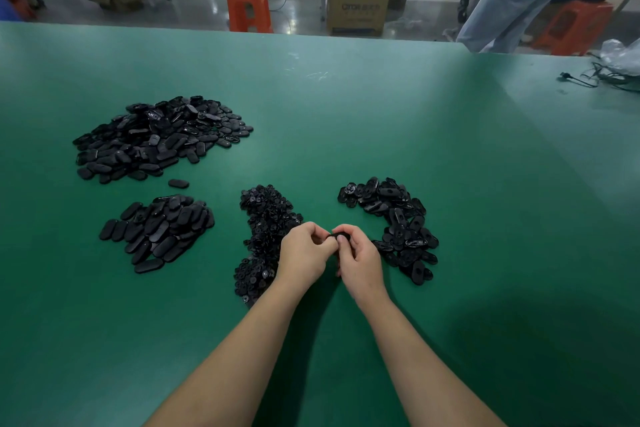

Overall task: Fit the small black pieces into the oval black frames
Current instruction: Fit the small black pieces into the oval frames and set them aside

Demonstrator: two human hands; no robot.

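So, taking the small-piece pile (266,236) as landmark: far left & beyond it, the big heap of ovals (159,137) is sitting clear of the work; nearer left, a smaller stack (159,230), prob. sorted apart on purpose. Left hand (304,255), just right of the pile, is curling fingers toward the oval frame (336,236), what it's pinching is hidden. Right hand (360,262) is pinching that frame, grip narrow, steadying it. Further right, loose frames (398,222) are waiting on the bench (450,149) within reach.

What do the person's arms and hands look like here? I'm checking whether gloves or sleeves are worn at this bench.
Both forearms are bare up to the frame's edge, with no sleeves showing. The left hand and right hand wear no gloves. No rings, watch or wristbands are visible on either.
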